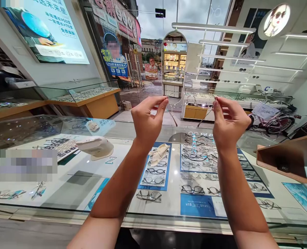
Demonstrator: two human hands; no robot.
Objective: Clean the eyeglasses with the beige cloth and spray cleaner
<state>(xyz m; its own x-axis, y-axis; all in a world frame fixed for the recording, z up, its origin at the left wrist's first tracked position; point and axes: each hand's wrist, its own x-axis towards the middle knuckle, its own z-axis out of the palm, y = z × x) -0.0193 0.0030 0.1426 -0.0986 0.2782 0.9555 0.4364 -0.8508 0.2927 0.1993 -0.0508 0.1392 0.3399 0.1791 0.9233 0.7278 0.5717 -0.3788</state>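
Thin-framed eyeglasses are held up at chest height above the glass counter, stretched between my two hands. My left hand pinches one end of the frame between thumb and fingertips. At the opposite end, my right hand grips the frame in the same kind of pinch. Both temples are unfolded and slant downward. The lens rims are faint against the bright background. Below my hands, a crumpled beige cloth lies over the top of a blue-edged tray holding several glasses.
A glass display counter spans the front, with several rows of glasses. A white curved object stands at left on it, a brown wooden-looking stand at right. Beyond are an oval mirror, a pink bicycle and another display case.
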